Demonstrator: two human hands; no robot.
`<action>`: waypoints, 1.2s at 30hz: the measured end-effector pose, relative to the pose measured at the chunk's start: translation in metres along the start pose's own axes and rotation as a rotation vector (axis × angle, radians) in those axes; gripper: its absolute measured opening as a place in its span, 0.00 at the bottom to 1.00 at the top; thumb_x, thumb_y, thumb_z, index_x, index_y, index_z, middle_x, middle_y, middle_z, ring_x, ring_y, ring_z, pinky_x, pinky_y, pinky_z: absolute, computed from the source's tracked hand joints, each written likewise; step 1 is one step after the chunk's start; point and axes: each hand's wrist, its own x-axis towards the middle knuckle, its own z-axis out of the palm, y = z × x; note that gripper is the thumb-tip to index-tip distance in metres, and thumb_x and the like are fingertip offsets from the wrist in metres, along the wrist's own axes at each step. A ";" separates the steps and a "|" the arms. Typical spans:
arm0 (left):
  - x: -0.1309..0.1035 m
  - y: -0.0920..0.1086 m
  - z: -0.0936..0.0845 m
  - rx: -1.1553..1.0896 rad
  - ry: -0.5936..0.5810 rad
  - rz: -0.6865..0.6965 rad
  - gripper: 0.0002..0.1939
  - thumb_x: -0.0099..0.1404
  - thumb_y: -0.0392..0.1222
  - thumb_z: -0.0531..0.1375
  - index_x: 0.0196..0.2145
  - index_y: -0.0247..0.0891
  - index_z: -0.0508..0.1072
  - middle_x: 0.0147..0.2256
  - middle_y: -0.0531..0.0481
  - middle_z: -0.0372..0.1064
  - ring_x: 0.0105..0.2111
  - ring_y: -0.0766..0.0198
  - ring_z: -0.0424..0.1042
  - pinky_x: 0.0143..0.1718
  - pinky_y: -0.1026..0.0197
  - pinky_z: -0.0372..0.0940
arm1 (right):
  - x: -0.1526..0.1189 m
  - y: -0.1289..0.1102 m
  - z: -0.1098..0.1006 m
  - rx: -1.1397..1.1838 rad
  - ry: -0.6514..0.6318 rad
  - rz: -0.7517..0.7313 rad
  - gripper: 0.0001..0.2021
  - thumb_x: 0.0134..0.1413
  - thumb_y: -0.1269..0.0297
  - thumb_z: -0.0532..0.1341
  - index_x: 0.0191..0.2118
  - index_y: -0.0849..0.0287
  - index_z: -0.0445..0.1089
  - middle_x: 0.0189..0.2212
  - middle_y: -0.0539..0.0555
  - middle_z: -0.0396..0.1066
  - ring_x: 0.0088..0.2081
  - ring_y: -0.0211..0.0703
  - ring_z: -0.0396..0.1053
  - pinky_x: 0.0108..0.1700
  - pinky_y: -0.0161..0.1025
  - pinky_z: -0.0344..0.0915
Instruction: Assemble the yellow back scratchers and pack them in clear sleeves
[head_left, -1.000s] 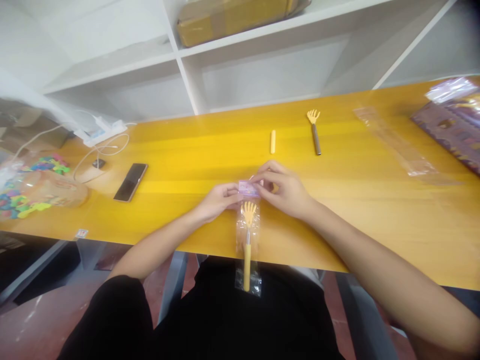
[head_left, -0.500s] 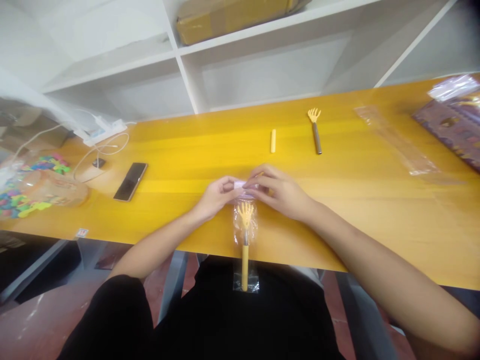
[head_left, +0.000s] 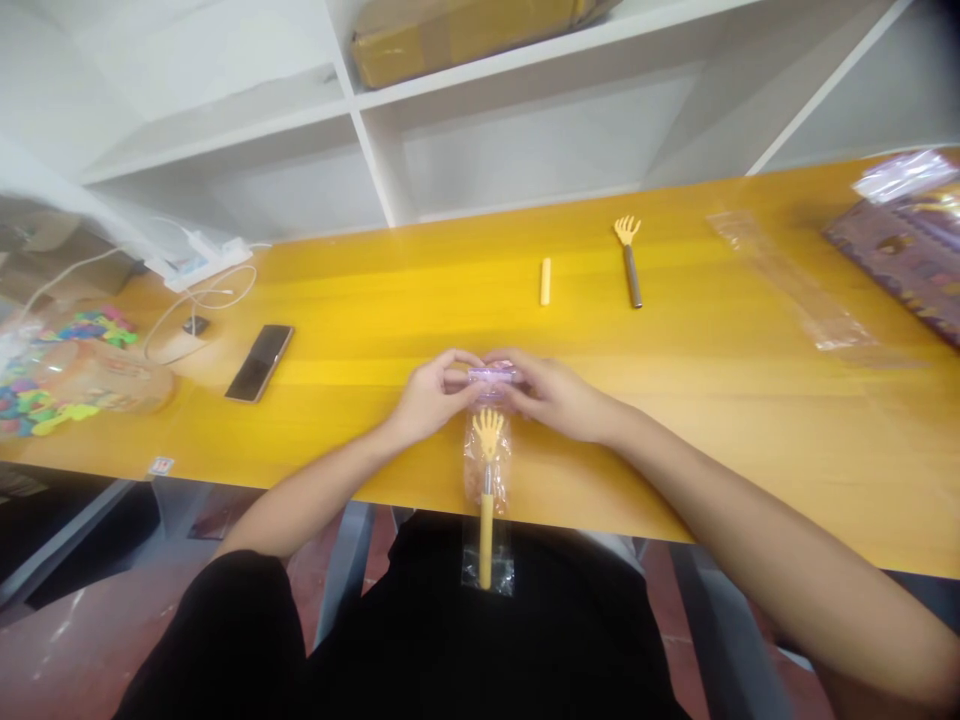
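A clear plastic bag (head_left: 501, 480) hangs over the table's front edge. Inside it lies a yellow back scratcher (head_left: 487, 520), its hand-shaped head toward the bag's purple-edged top. My left hand (head_left: 439, 397) pinches the left side of that top edge. From the right, my right hand (head_left: 551, 397) grips the same edge, its fingers close to the left ones. Farther back on the table lie a short yellow tube (head_left: 545, 282) and a second scratcher (head_left: 632, 265) with a dark handle.
A phone (head_left: 260, 363), a power strip (head_left: 206, 265) with cables, and a clear jar (head_left: 105, 376) among colourful pieces are at the left. Right of centre lies a flat plastic bag (head_left: 795, 285), beside a purple patterned package (head_left: 892, 260). White shelves (head_left: 525, 75) stand behind.
My right hand has lowered and its fingers have settled on the bag's top edge, where more purple strip shows. The bag's lower end has shifted slightly toward me.
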 end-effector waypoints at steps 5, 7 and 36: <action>0.002 0.000 -0.003 -0.006 0.027 0.041 0.24 0.69 0.47 0.68 0.58 0.39 0.69 0.41 0.43 0.84 0.39 0.55 0.85 0.44 0.57 0.76 | 0.001 0.007 -0.008 0.077 -0.080 0.038 0.25 0.68 0.68 0.54 0.69 0.59 0.58 0.31 0.49 0.75 0.27 0.39 0.70 0.31 0.37 0.67; 0.003 0.001 -0.004 -0.003 0.051 0.063 0.25 0.69 0.45 0.68 0.59 0.39 0.68 0.43 0.43 0.84 0.40 0.57 0.84 0.44 0.58 0.76 | 0.005 0.007 -0.011 0.080 -0.061 0.076 0.24 0.67 0.69 0.53 0.67 0.61 0.60 0.28 0.47 0.74 0.26 0.38 0.69 0.31 0.36 0.66; 0.001 0.018 0.006 -0.192 0.177 0.157 0.24 0.64 0.52 0.72 0.46 0.40 0.65 0.37 0.49 0.80 0.27 0.61 0.81 0.28 0.58 0.81 | -0.093 -0.056 0.040 0.429 0.016 0.540 0.23 0.59 0.50 0.70 0.55 0.52 0.67 0.42 0.51 0.76 0.23 0.32 0.67 0.22 0.34 0.68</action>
